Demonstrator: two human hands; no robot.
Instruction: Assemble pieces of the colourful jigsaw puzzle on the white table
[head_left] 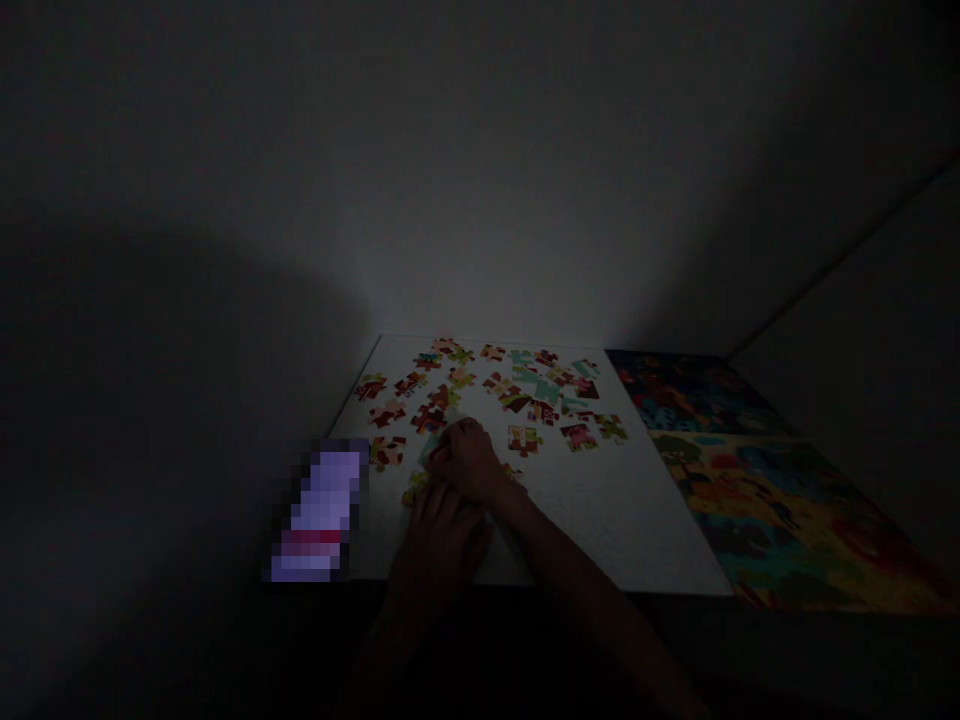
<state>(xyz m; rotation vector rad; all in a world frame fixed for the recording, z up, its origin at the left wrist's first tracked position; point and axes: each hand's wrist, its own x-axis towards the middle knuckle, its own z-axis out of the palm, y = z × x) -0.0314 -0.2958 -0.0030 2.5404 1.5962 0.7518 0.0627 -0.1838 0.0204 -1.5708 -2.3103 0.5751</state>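
Observation:
Low on the white board (600, 530), my two hands are close together, the right one just beyond the left. The fingers of my right hand (469, 460) are closed at a pale blue-green puzzle piece (428, 450), whose edge shows by the fingertips. My left hand (442, 530) lies low with its fingers stretched forward, near a yellow-green puzzle piece (415, 490). Part of another puzzle piece (514, 474) shows beside my right wrist. Dim light and the overlapping hands hide what is under the palms.
Several loose puzzle pieces (546, 390) are spread over the board's far half, some overlapping. A pixelated, lit phone-like object (322, 510) is at the left edge. Two colourful picture sheets, a dark one (694, 395) and a yellowish one (795, 525), lie right. A wall (480, 200) stands behind.

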